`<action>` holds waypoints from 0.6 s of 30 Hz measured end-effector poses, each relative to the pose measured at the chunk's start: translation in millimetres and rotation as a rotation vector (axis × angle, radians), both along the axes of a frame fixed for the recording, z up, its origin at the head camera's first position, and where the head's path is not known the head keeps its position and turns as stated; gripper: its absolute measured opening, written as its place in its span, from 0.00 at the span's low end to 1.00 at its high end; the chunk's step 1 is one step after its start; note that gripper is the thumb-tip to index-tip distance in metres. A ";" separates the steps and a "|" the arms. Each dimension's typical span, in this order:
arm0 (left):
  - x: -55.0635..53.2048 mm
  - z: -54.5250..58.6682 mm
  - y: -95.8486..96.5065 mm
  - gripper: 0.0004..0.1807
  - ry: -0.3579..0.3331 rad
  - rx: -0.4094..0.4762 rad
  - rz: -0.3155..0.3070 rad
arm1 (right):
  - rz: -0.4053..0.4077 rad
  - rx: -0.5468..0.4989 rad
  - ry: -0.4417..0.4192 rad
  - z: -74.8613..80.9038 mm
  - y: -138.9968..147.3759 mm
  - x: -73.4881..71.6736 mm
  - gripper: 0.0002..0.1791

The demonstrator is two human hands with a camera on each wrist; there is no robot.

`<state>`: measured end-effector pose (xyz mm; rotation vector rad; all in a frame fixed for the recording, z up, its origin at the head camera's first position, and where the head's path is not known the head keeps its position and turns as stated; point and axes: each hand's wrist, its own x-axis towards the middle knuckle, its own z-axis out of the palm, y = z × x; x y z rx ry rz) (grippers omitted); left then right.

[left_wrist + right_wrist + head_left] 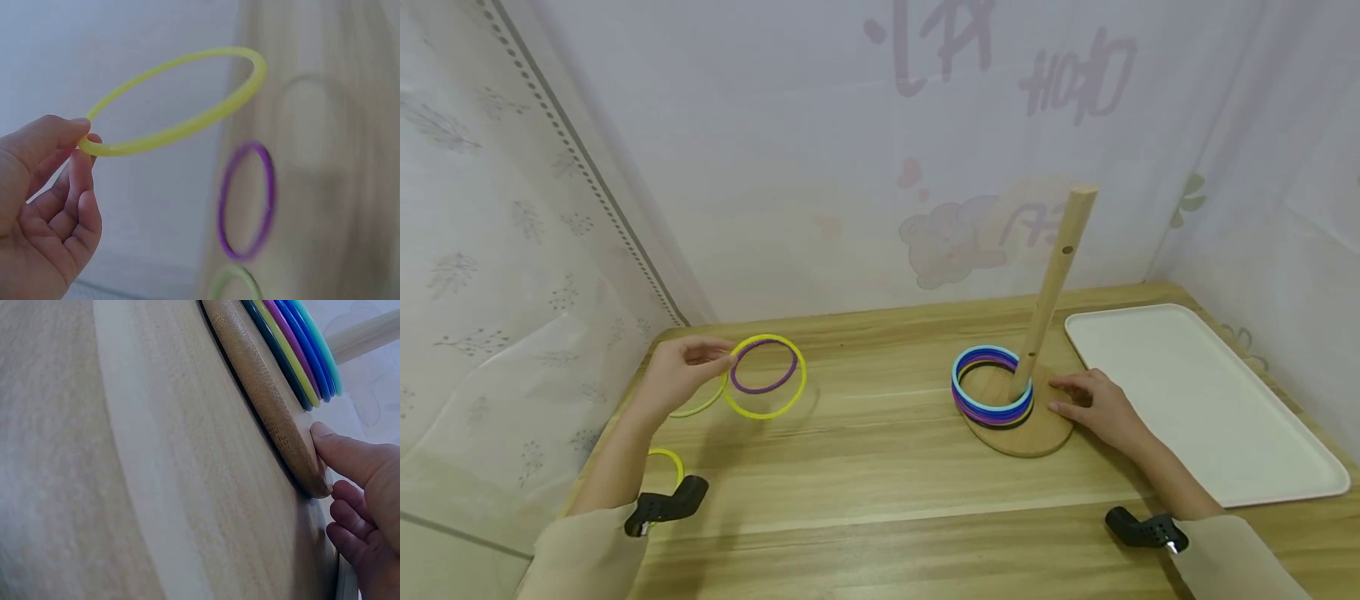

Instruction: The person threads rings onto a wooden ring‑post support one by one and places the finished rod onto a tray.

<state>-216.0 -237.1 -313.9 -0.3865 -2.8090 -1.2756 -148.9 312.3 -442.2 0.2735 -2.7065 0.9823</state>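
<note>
My left hand (679, 372) pinches the thin yellow plastic ring (765, 377) at its near edge, raised over the table's left side. The upright wooden peg (1054, 283) stands well to the right, its round base (1030, 433) steadied by my right hand's (1101, 408) straight fingertips.

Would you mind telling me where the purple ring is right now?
In the head view the purple ring lies on the table's left side, seen inside the yellow ring pinched by the left hand.
</note>
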 end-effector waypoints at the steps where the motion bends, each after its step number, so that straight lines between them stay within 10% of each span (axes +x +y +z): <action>1: -0.7 4.8 6.2 0.19 0.004 0.023 -0.008 | 0.001 0.001 0.001 -0.2 0.3 0.0 0.18; 18: -0.1 103.1 128.4 0.15 0.076 0.434 -0.096 | 0.002 -0.008 -0.001 -2.7 1.7 -0.3 0.19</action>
